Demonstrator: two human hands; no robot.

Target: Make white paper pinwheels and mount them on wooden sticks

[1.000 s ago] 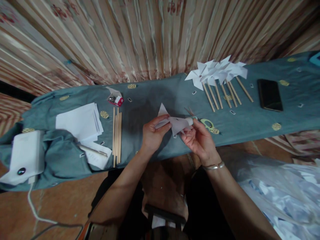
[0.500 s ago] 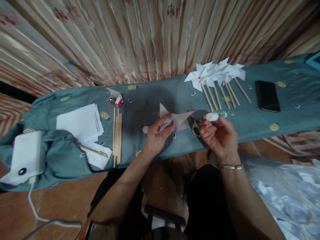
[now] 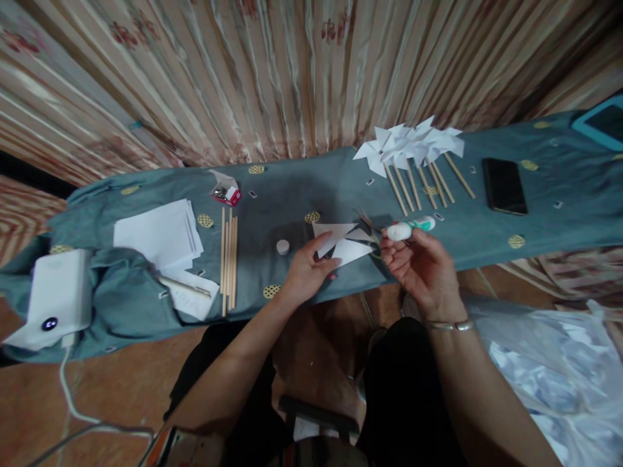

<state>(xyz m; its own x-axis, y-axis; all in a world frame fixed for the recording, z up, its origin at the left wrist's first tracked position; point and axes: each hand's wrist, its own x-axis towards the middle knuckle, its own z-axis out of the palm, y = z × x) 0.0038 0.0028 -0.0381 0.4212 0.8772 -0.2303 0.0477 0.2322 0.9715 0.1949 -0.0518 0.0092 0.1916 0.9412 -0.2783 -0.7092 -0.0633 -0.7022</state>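
Observation:
My left hand pinches a folded white paper piece with pointed flaps, held just above the blue-grey cloth. My right hand grips a white and green glue stick, its white end pointing at the paper. A small white cap lies on the cloth left of my left hand. Scissors are partly hidden under the paper and my right hand.
Finished white paper pinwheels on wooden sticks lie at the back right, beside a black phone. Loose wooden sticks, a white paper stack and a small red box sit left. A white device with a cable rests far left.
The paper piece has been lowered and flattened towards the cloth. My right hand drew the glue stick away to the right, then turned its tip back at the paper. The cap now lies in view.

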